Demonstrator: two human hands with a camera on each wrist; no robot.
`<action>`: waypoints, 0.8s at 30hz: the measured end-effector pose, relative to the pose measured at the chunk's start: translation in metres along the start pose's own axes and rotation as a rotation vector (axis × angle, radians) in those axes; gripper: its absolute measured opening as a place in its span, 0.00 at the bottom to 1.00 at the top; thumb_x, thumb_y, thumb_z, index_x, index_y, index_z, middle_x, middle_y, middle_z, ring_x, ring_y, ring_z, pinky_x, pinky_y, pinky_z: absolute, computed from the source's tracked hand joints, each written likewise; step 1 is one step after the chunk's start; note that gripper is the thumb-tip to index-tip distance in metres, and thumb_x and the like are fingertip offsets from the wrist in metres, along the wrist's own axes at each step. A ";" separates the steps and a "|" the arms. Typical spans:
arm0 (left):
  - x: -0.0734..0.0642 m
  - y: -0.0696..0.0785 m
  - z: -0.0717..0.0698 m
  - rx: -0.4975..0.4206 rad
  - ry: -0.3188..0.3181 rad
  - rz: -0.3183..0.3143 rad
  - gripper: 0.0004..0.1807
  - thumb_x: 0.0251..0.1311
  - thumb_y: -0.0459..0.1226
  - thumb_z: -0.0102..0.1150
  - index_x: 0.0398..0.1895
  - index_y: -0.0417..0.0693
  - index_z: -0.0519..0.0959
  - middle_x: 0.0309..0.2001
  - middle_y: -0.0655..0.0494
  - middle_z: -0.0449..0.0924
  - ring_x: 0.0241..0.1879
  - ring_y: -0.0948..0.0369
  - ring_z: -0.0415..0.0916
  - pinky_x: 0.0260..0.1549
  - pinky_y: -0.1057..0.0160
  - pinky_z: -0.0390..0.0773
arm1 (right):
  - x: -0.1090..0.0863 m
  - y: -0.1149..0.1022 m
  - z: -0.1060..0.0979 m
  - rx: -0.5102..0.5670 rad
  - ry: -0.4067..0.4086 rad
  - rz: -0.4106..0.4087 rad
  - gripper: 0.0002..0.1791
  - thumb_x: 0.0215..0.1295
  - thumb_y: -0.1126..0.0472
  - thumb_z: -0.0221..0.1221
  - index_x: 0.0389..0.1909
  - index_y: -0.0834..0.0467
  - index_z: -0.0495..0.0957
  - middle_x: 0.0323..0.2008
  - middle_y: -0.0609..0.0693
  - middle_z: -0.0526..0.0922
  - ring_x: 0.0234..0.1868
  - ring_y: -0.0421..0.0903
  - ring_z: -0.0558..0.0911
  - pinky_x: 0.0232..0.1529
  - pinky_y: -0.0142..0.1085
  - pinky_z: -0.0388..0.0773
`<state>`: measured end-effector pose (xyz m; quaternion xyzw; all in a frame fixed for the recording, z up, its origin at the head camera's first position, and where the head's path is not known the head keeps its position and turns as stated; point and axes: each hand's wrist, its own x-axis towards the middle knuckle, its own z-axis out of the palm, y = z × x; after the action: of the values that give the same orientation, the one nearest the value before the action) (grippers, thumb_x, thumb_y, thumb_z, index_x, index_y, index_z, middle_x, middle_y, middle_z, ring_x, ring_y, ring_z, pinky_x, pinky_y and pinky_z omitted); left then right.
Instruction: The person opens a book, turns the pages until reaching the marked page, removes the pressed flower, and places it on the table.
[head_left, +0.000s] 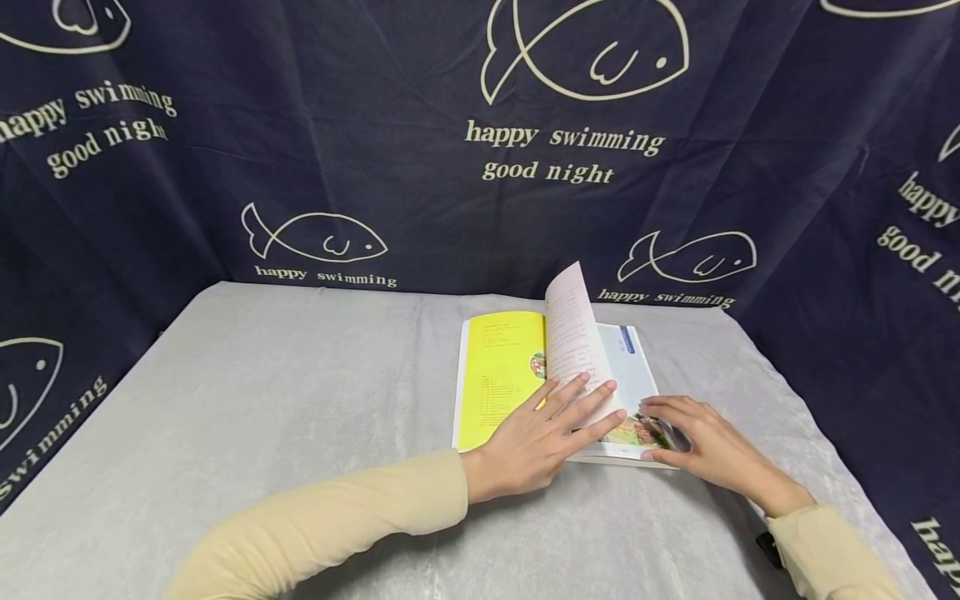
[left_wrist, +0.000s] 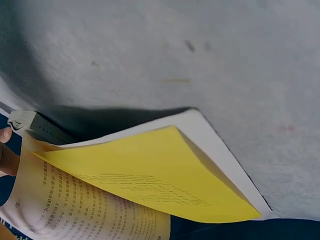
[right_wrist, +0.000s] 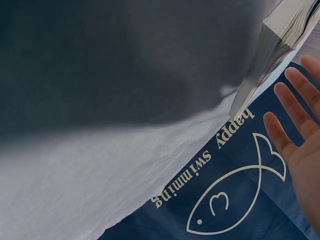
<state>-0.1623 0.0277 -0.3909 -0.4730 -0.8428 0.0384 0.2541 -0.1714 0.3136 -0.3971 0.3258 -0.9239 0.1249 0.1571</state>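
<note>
A thick paperback book (head_left: pixel 626 367) lies spread on the table, with a yellow page (head_left: pixel 506 367) on its left side and a pale blue picture page on the right. Between them a white printed page (head_left: pixel 567 321) stands curved upward. My left hand (head_left: pixel 536 437) lies across the lower part of that page, its fingers spread and straight. At the book's right edge is my right hand (head_left: pixel 705 437), thumb and fingers apart near the lower corner. The left wrist view shows the yellow page (left_wrist: pixel 150 170) close up; the right wrist view shows the page block (right_wrist: pixel 267 60) beside extended fingers.
A grey-white cloth (head_left: pixel 300 400) covers the table. Behind and at both sides hangs a dark blue curtain (head_left: pixel 420 100) with white fish outlines and lettering. A small black object (head_left: pixel 768 550) shows at the right sleeve's cuff.
</note>
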 end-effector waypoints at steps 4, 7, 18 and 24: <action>0.000 -0.001 0.001 0.045 -0.061 0.016 0.43 0.54 0.46 0.52 0.71 0.56 0.45 0.74 0.54 0.35 0.72 0.51 0.33 0.68 0.52 0.46 | -0.001 -0.001 0.000 -0.004 -0.008 -0.012 0.34 0.38 0.48 0.71 0.48 0.60 0.76 0.47 0.53 0.79 0.48 0.50 0.75 0.45 0.46 0.66; 0.000 -0.002 0.001 0.067 -0.096 0.022 0.43 0.52 0.48 0.52 0.71 0.55 0.46 0.74 0.55 0.36 0.72 0.51 0.33 0.68 0.51 0.45 | -0.002 -0.001 0.000 -0.005 -0.018 -0.010 0.34 0.38 0.46 0.71 0.47 0.59 0.77 0.47 0.52 0.79 0.48 0.50 0.75 0.45 0.46 0.66; -0.003 -0.003 0.005 0.087 -0.099 -0.032 0.37 0.57 0.51 0.46 0.70 0.58 0.50 0.70 0.49 0.52 0.70 0.51 0.45 0.67 0.52 0.50 | -0.003 0.005 0.001 -0.023 -0.029 -0.019 0.29 0.37 0.46 0.71 0.42 0.56 0.80 0.43 0.48 0.81 0.46 0.47 0.77 0.45 0.42 0.68; -0.004 -0.003 0.006 0.121 -0.075 -0.052 0.32 0.57 0.51 0.46 0.66 0.56 0.56 0.64 0.49 0.60 0.68 0.50 0.52 0.65 0.53 0.55 | -0.001 0.005 -0.004 0.008 0.021 -0.095 0.19 0.36 0.56 0.72 0.35 0.53 0.81 0.36 0.44 0.82 0.39 0.44 0.80 0.42 0.34 0.69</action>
<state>-0.1657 0.0244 -0.3969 -0.4326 -0.8599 0.1005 0.2514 -0.1731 0.3189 -0.3946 0.3684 -0.9052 0.1247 0.1713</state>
